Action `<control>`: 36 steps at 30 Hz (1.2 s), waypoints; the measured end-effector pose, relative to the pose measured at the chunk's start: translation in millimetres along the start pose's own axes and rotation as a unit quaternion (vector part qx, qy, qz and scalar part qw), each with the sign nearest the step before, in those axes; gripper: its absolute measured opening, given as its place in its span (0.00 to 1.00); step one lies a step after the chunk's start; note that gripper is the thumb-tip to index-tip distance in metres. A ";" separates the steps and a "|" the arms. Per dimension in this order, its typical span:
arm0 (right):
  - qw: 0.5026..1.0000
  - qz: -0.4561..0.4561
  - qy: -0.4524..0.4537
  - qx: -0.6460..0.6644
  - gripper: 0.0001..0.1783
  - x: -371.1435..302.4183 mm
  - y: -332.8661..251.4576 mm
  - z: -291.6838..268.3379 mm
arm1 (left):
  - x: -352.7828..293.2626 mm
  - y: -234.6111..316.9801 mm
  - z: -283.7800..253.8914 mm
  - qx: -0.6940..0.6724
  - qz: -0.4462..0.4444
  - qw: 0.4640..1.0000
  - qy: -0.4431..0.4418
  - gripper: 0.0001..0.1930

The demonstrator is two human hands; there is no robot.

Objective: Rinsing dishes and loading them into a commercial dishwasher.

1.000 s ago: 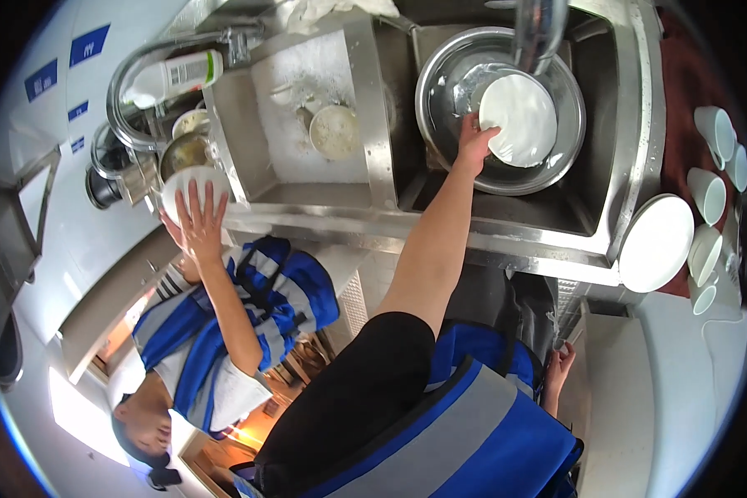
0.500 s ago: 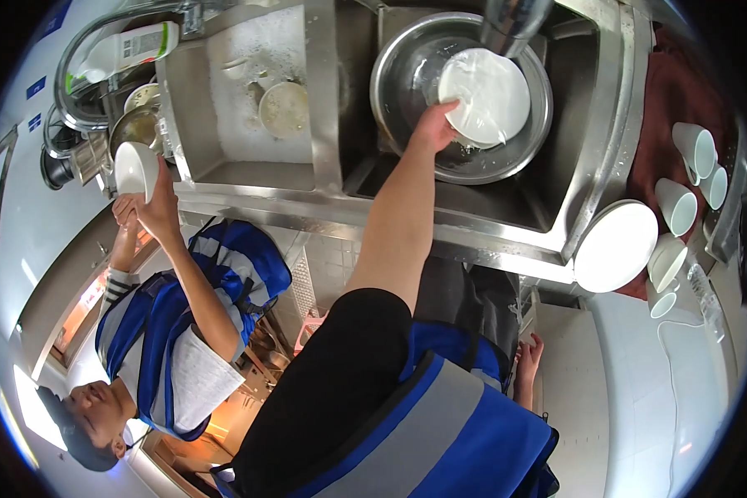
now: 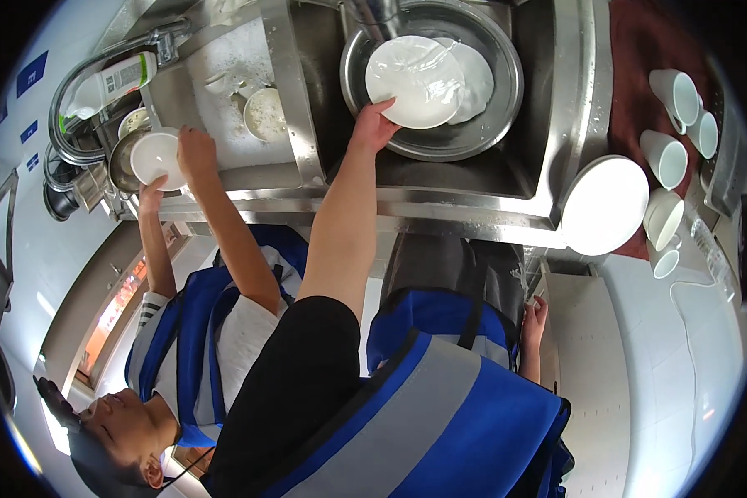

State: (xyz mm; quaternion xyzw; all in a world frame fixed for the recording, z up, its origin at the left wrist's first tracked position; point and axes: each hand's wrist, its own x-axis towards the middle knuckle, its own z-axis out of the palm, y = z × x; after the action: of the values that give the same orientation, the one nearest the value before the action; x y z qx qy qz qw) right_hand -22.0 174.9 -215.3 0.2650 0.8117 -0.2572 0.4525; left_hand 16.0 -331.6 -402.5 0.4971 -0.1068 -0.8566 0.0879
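Observation:
My left hand [image 3: 377,126] grips the near rim of a white plate [image 3: 415,83]. That plate is wet and glossy, tilted over a large round steel basin [image 3: 506,124] beneath a metal faucet [image 3: 375,17]. Partly behind it, a second white plate [image 3: 476,83] lies in the basin. Down at my right side, beside a cabinet, hangs my right hand [image 3: 534,322], holding nothing visible, its fingers loosely apart.
To the left, a co-worker holds a white bowl [image 3: 155,158] near a foamy sink holding a bowl [image 3: 264,114]. At right, a stack of white plates [image 3: 604,205] stands on the counter edge beside several white cups [image 3: 664,159] on a dark red cloth [image 3: 627,83].
My left hand has brought its plate leftward within the basin, uncovering the second plate. The co-worker has turned the bowl and moved one hand toward the foamy sink. The whole view has shifted slightly.

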 end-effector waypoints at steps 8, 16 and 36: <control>1.000 -0.005 0.019 -0.001 0.20 -12.9 -0.5 4.3 | 27.6 -21.5 16.6 -0.051 -0.032 0.998 -0.001 0.20; 1.000 -0.007 0.016 -0.006 0.21 -17.7 -1.9 11.6 | 45.4 -20.2 27.2 -0.090 0.021 0.996 -0.014 0.20; 1.000 -0.010 0.016 0.001 0.21 -17.5 13.4 14.0 | 54.0 -31.6 24.2 -0.138 0.020 0.990 -0.025 0.21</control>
State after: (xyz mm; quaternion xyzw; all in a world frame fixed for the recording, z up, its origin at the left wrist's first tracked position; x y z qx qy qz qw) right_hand 3.1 172.0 -208.8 0.2617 0.8210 -0.2581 0.4368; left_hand -33.0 -312.8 -444.3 0.4566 0.0000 -0.8732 0.1703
